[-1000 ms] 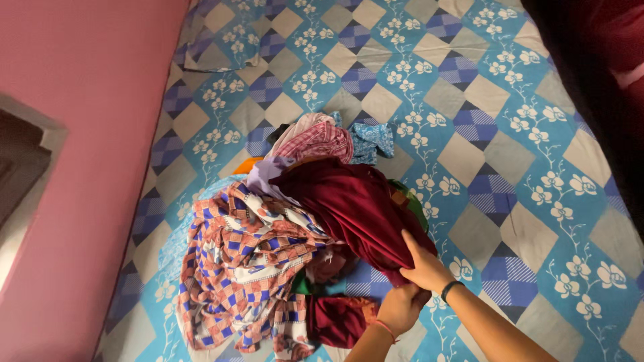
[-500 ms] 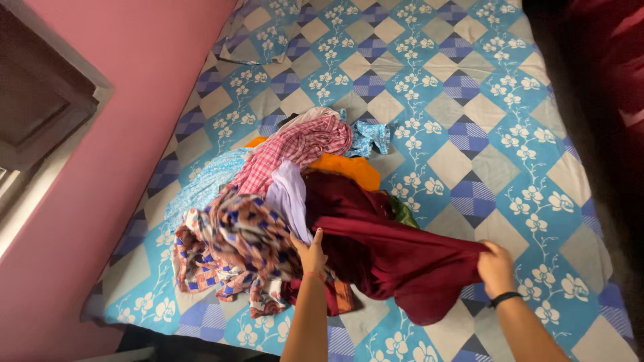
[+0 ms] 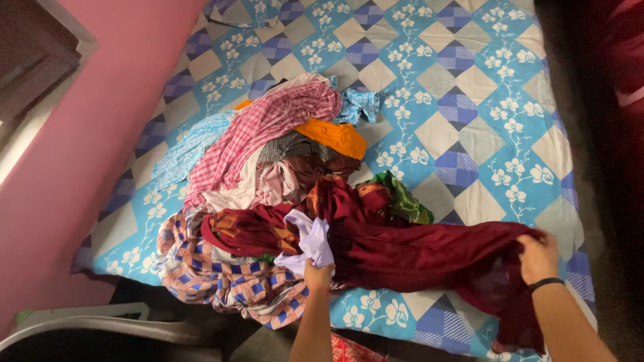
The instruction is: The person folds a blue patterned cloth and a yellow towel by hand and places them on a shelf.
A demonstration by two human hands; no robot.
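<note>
Head view shows a bed [image 3: 469, 87] with a blue flower sheet. A pile of clothes sits in the middle: a pink checked cloth [image 3: 268, 127], an orange cloth [image 3: 339, 136] and a green cloth [image 3: 402, 198]. The left hand [image 3: 316, 275] is closed on a pale purple cloth [image 3: 312, 238]. The right hand [image 3: 538, 258] is closed on the maroon cloth [image 3: 429, 251], low in the frame. It stretches sideways, left to right.
</note>
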